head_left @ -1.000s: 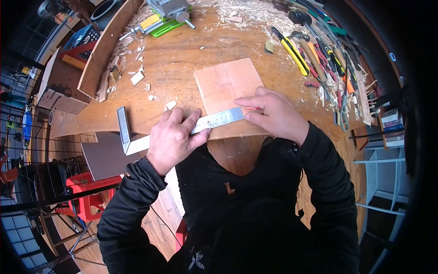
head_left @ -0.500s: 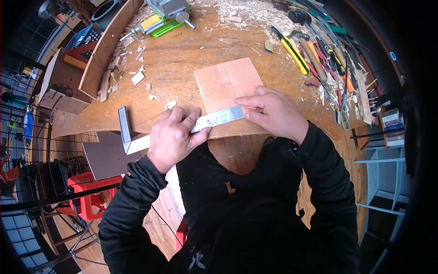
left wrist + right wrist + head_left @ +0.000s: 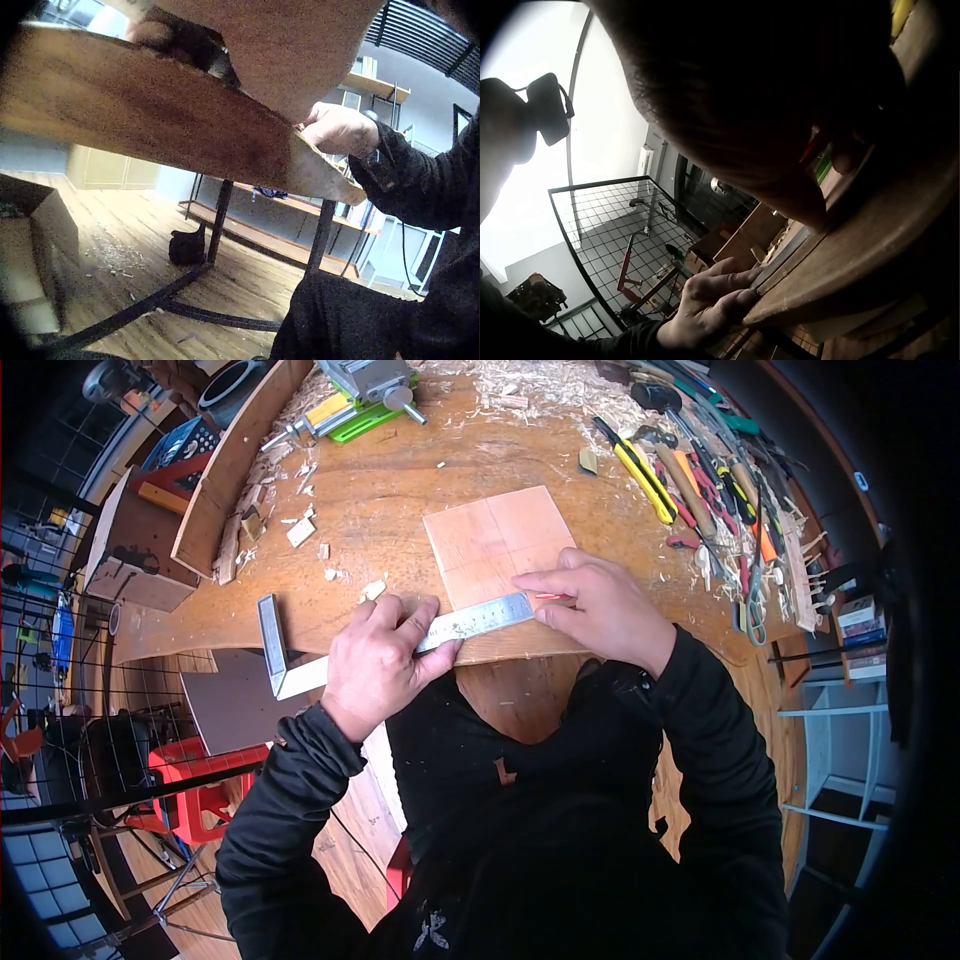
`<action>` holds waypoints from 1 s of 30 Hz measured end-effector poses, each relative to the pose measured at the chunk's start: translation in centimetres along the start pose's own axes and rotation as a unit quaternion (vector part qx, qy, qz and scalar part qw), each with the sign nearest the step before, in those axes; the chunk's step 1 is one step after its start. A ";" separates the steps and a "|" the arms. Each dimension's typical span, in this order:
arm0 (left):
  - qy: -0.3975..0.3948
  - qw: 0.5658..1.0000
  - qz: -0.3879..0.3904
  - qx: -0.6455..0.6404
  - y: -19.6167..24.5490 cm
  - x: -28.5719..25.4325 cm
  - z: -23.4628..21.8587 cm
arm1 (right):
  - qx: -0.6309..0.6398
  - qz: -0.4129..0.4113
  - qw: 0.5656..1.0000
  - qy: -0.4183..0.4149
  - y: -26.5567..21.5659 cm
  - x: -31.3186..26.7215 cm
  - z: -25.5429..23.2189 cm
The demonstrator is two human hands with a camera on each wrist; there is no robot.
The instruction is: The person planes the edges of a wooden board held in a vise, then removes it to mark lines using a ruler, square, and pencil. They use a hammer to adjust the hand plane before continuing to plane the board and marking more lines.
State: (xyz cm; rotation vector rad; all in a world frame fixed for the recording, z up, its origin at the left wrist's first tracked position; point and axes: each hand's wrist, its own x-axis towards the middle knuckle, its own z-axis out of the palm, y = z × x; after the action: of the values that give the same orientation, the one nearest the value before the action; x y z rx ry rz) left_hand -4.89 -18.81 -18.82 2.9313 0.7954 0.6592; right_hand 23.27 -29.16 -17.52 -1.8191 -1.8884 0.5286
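A square wooden board (image 3: pixel 492 532) with thin lines across its face lies at the bench's near edge. Across its near side runs the steel blade of a try square (image 3: pixel 490 616), its stock angled up at the left. My left hand (image 3: pixel 378 660) grips the blade, fingers on top and thumb along the near edge. At the blade's right end my right hand (image 3: pixel 610 608) pinches a slim red pencil (image 3: pixel 550 596), mostly hidden by the fingers. The right wrist view shows my left hand (image 3: pixel 709 304) at the bench edge, beyond the dark right hand.
Knives, chisels and other tools (image 3: pixel 700 490) crowd the bench's right side among shavings. A yellow utility knife (image 3: pixel 645 478) lies nearest the board. A grey vise with a green base (image 3: pixel 370 405) stands at the back left. An upright plank (image 3: pixel 235 465) borders the left side.
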 end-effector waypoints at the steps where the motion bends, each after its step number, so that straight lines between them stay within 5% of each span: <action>1: -0.001 1.000 -0.001 0.001 0.0 0.0 0.0 | 0.000 0.002 1.000 -0.001 -0.1 0.0 0.0; 30: -0.004 1.000 -0.004 -0.006 0.1 0.0 -0.1 | 0.008 -0.016 1.000 0.002 0.5 0.1 0.2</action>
State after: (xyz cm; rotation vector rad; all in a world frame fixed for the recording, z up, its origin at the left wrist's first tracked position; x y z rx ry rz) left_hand -4.92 -18.88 -18.70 2.9170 0.8000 0.6482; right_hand 23.58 -29.03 -17.92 -1.7742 -1.9025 0.5275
